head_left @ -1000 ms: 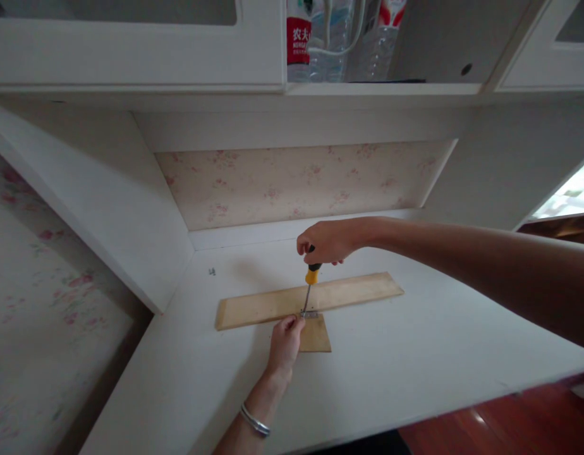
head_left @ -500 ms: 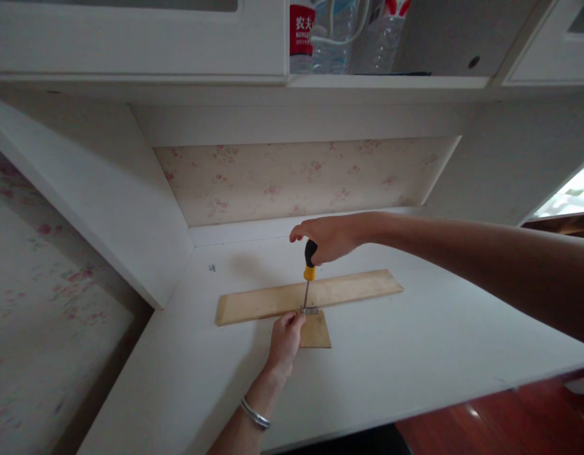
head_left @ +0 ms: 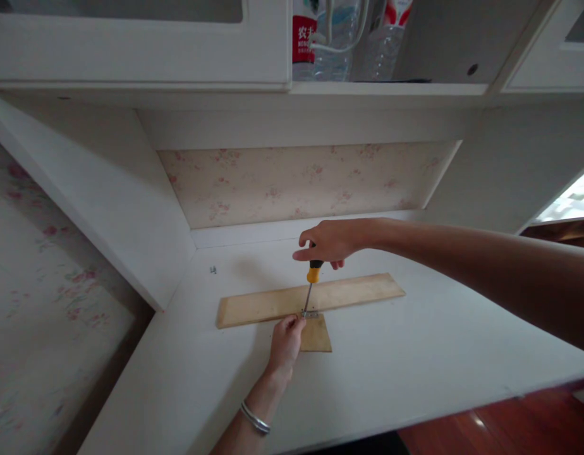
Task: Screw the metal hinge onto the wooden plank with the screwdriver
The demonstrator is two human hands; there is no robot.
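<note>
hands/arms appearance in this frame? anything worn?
Both arms are bare, with no sleeves or gloves in view. The left hand has a thin silver bangle at the wrist. The right hand and its forearm show no jewellery or watch.

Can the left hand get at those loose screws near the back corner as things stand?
Probably yes: the desk between the left hand and the screws is bare, though the hand would have to leave the bracket.
</note>
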